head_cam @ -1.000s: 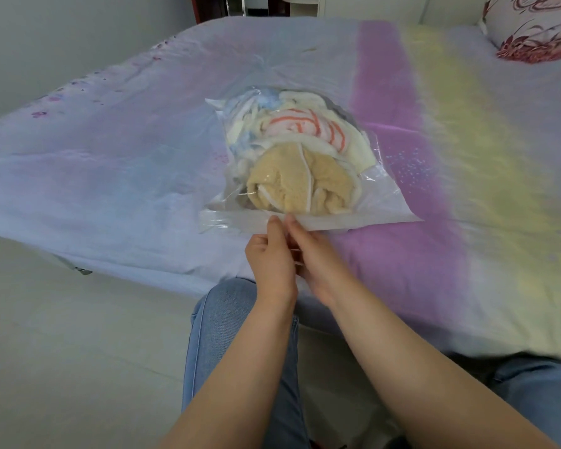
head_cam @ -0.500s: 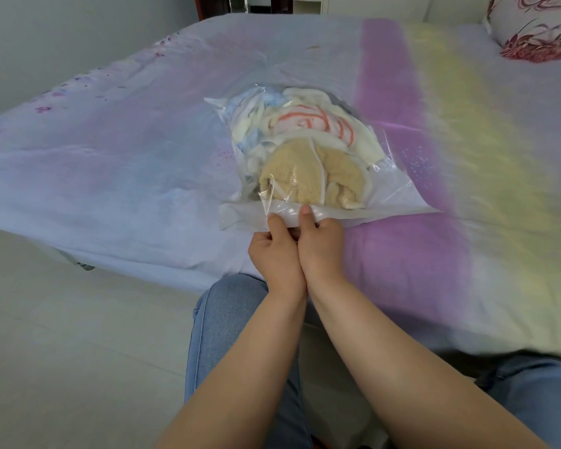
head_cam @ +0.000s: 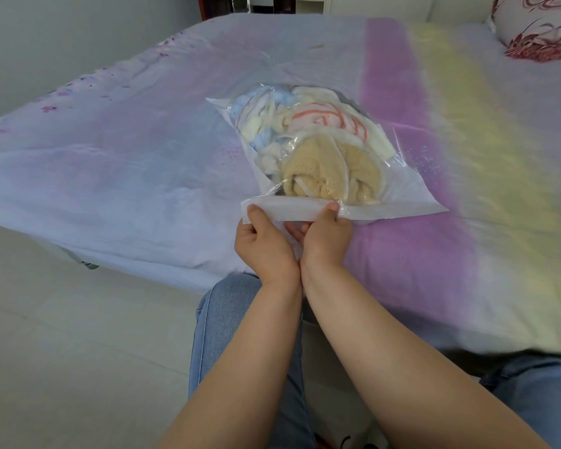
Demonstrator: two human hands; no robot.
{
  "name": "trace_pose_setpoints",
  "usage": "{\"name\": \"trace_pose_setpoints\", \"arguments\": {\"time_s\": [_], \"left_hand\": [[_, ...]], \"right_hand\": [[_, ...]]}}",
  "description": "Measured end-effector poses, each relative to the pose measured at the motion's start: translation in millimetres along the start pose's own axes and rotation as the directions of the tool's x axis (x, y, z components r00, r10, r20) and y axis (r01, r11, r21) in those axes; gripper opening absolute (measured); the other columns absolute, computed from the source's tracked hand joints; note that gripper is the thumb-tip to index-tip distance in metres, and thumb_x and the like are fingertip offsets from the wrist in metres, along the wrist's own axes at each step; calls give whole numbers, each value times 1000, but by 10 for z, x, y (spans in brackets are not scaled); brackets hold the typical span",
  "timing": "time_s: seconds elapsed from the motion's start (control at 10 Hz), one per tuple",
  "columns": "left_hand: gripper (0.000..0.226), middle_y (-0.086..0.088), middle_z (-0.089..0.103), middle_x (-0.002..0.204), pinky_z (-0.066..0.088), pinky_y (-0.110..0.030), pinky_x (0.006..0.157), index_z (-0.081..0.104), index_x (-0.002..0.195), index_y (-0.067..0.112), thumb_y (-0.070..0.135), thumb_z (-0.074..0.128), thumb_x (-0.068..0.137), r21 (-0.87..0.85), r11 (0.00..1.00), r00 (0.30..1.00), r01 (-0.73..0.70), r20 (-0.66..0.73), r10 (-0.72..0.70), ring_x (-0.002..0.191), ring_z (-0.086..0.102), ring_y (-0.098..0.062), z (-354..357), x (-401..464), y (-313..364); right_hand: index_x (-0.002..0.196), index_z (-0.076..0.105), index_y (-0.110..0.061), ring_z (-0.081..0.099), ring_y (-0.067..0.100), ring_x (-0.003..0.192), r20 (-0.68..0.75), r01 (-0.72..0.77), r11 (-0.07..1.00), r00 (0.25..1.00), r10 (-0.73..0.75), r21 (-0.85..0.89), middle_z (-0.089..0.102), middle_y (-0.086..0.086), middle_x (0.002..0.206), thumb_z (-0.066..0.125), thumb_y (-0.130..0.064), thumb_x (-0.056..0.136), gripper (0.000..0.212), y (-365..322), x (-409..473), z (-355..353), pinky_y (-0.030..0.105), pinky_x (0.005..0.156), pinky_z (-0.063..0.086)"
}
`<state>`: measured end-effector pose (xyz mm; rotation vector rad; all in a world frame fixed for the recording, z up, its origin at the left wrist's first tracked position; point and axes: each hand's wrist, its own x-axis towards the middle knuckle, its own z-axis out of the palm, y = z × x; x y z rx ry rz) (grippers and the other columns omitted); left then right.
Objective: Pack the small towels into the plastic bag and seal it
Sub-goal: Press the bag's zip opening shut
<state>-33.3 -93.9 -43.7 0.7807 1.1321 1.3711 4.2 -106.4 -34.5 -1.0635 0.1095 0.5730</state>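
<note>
one clear plastic bag (head_cam: 399, 189) lies on the bed (head_cam: 143, 150) in the middle of the frame, with the small towels (head_cam: 324, 157) inside it: one tan, one white with orange lines, one blue and white, maybe more but i cannot count well. two hands pinch its near strip from below: the left hand (head_cam: 264, 244) at the left corner, the right hand (head_cam: 327, 233) near the middle. one flowered pillow (head_cam: 538, 30) is at the upper right.

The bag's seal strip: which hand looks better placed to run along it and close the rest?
Probably the right hand: the strip stretches free beyond its thumb, while the left hand pinches the end corner.
</note>
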Motion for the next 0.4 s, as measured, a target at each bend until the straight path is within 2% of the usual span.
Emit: {"name": "trace_pose_setpoints", "arguments": {"time_s": [0.1,0.2,0.3,0.4], "left_hand": [[42,3,47,57,44,-35,62,46,56,19,34,50,95,-19,1000,1000,3,6,-3,61,46,-15,-3,-4,-25],[39,2,48,63,44,-35,65,49,63,21,42,48,96,-13,1000,999,14,50,-13,65,47,-15,-23,-17,-40],[29,12,50,63,43,-29,65,56,80,21,46,53,94,49,998,972,-40,233,27,63,49,-6,-99,20,-149],[22,9,55,70,44,-25,65,59,89,18,39,66,88,191,976,882,-106,472,4,66,52,-6,-174,53,-314]], "right_hand": [[97,56,-6,55,10,47,15,-7,1000,1000,7,-4,53,8,70,36,-27,102,30,13,4,-18,34,58,57],[89,57,-10,49,8,41,88,-52,995,994,59,-81,48,4,57,37,-30,102,31,-45,16,-84,36,60,59],[92,59,-13,54,12,54,250,-102,954,952,176,-283,57,2,61,38,-32,102,30,-176,53,-240,37,69,57],[93,64,-12,62,16,69,394,-25,776,851,347,-631,68,4,76,42,-40,99,36,-408,124,-590,38,80,57]]}}
